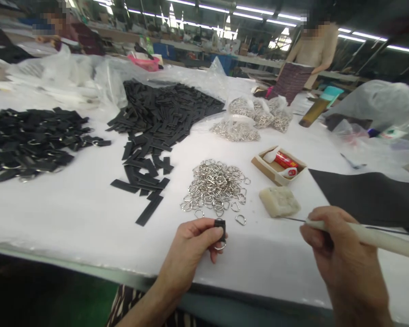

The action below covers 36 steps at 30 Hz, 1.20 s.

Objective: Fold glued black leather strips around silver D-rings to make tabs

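Your left fingers (204,232) pinch a black strap (220,229) looped through a D-ring (220,247) over the table (71,218); your right fingers (316,229) clench a white-handled tool (368,237). Looped straps (30,145) lie heaped leftward; loose strips (163,109) and D-rings (214,186) remain.

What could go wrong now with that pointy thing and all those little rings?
The pointy tool in the right hand might poke the left hand, which holds a black strip so close by. The loose metal rings on the table could also get bumped and scatter.
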Each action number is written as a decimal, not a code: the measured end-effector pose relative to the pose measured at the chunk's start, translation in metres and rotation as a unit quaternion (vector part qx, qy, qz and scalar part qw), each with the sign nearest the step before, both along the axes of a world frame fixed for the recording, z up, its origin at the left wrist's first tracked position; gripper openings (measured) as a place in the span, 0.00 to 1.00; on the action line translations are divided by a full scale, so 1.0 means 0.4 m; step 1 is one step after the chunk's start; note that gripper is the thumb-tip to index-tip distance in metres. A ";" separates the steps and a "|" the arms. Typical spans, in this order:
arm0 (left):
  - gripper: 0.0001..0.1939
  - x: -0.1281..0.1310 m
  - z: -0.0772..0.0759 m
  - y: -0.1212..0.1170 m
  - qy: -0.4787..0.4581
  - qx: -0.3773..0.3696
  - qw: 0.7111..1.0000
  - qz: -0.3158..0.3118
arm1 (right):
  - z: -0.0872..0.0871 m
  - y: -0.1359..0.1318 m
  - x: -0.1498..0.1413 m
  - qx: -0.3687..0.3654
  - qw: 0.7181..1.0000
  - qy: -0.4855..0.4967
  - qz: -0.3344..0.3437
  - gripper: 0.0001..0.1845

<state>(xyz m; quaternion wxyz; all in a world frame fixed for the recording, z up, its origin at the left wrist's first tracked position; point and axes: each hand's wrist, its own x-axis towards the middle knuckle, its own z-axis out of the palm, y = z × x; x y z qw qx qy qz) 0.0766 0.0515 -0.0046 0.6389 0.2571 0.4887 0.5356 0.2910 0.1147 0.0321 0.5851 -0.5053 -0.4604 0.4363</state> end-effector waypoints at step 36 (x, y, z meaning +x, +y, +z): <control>0.08 -0.002 0.031 -0.018 0.032 -0.017 0.998 -0.054 | -0.028 0.030 -0.153 -0.115 0.937 -0.048 0.327 0.18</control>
